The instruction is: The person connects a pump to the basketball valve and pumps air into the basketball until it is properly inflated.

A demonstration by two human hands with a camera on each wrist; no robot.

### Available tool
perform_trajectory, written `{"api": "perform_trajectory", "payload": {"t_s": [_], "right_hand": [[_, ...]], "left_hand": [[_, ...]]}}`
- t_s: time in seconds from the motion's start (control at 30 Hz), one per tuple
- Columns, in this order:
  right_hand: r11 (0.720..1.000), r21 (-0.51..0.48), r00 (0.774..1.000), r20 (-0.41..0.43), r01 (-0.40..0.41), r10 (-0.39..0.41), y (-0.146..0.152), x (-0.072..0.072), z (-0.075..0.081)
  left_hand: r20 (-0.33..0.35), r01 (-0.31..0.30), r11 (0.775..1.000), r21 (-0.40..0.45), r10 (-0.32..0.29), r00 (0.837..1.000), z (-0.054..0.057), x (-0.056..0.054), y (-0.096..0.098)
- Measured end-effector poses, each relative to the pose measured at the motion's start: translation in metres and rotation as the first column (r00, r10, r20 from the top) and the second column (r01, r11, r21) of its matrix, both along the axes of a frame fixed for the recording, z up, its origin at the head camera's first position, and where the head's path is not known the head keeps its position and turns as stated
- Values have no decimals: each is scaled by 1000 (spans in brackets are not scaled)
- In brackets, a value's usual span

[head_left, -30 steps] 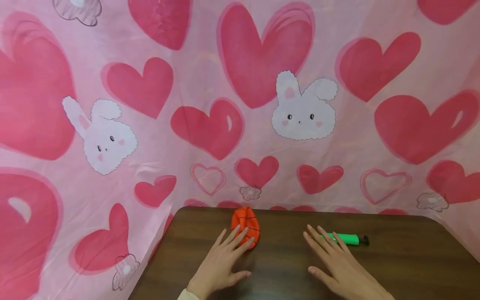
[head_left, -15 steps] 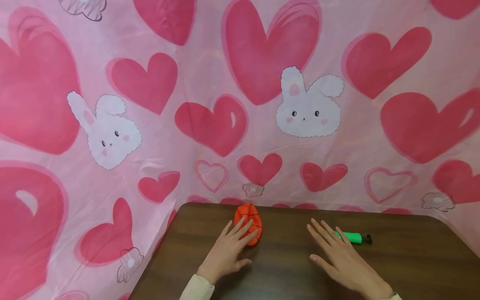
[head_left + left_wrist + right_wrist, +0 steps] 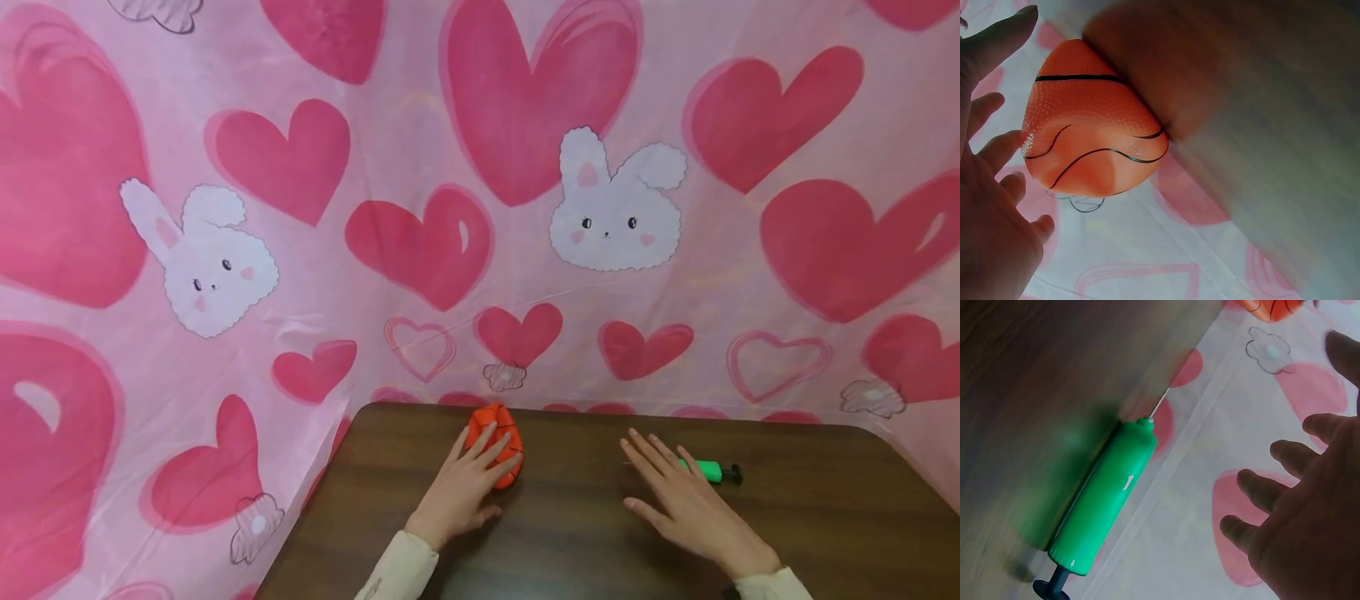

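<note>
– What's the L hand [image 3: 456, 496] doing?
– Holding fingers spread by the dented orange basketball [image 3: 1094, 119], lying on the tbl [image 3: 562, 542]; can't tell if touching.
– R hand [image 3: 693, 504]?
– Hovering w/ fingers spread, nr the green hand pump [image 3: 1105, 497], lying R of the ball.

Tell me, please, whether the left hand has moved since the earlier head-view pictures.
Yes. In the head view, the left hand has moved forward, nearer the far edge of the table, and reaches further over the orange ball.

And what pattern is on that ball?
The ball is orange with black lines, clearest in the left wrist view.
</note>
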State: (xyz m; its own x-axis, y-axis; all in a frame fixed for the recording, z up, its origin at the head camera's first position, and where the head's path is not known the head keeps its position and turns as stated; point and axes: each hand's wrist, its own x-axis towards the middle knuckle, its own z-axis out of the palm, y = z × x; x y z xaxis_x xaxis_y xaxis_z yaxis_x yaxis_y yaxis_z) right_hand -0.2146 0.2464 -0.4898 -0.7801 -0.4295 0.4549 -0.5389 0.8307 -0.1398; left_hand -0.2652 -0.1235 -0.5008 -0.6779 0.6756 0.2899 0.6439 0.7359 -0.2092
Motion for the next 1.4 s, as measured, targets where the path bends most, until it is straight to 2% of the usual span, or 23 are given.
{"api": "perform_trajectory", "payload": {"t_s": [0.27,0.43,0.57,0.83,1.07,1.4], "right_hand": [[999,-41,987,162,19,-13,14,-13,-2],[998,-38,971,237,44,-34,25,-20,-6],[998,-37,960,276,55,-43,31,-24,-8],[997,-7,956,285,72,-67,41,-32,-15],[995,26,950,296,95,-98,51,-38,-16],[992,87,967,229,93,-111,57,-43,-16]], "left_hand": [[-29,-4,999,-45,3,1000,0,-9,6],[-25,-29,997,-72,27,999,0,-10,11],[-24,-26,995,-94,24,999,1,-13,17],[-100,-47,984,-169,31,994,0,-21,28],[-147,-69,978,-198,40,988,-2,-24,34],[-233,-66,986,-152,29,972,-9,-28,35]]}}
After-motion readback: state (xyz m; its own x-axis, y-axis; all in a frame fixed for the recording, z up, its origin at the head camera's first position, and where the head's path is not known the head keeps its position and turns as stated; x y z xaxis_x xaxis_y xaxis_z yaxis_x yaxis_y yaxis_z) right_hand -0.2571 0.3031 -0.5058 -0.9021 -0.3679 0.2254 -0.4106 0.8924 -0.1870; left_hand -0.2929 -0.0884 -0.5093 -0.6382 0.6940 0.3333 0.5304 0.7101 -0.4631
